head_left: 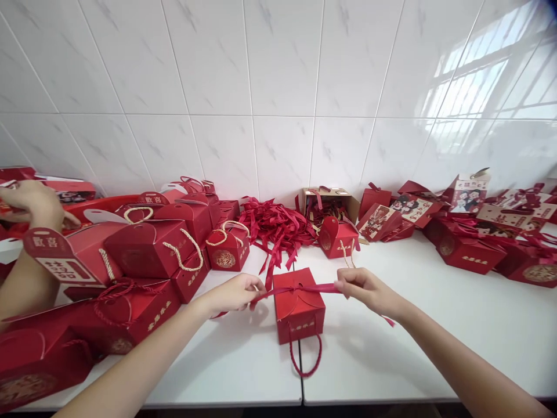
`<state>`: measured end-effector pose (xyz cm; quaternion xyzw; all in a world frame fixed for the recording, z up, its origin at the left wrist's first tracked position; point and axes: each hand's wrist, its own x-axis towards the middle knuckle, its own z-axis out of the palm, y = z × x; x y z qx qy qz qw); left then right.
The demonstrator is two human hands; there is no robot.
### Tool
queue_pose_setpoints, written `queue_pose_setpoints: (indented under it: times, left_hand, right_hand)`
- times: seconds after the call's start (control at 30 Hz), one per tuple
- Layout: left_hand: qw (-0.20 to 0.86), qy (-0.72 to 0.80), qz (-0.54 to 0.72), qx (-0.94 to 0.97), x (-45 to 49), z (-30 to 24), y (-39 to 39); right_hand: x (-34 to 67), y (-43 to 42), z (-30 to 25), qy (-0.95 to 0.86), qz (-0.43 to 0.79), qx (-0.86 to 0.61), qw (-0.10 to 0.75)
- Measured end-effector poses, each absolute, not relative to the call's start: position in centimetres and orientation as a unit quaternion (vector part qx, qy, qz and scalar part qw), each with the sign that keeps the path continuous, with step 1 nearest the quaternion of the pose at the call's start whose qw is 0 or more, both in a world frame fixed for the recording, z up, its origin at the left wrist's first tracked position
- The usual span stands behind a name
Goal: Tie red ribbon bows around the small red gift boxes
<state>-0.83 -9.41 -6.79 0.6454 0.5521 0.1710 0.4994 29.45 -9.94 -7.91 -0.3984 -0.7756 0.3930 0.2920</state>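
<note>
A red gift box [300,313] stands on the white table in front of me, its top flaps folded closed. A red ribbon [319,287] crosses the top of the box, with a small knot or crossing at the middle. On the left, my left hand [237,291] pinches one end of the ribbon. My right hand [365,288] grips the other end, and the ribbon is stretched between them. A dark red rope handle [307,374] hangs from the front of the box onto the table.
A heap of loose red ribbons [278,223] lies by the tiled wall, beside an open carton [350,203]. Several red boxes [148,247] are stacked at left; more, some tied with ribbon [470,252], stand at right. Another person's hand [35,203] reaches in at far left.
</note>
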Motion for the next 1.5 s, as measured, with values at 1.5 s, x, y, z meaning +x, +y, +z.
queue_pose_setpoints:
  times: [1.5]
  left_hand:
    - [0.175,0.416,0.298,0.841,3.0,-6.7,-11.3]
  right_hand:
    - [24.3,-10.9,-6.8,-0.797,0.307,-0.443,0.271]
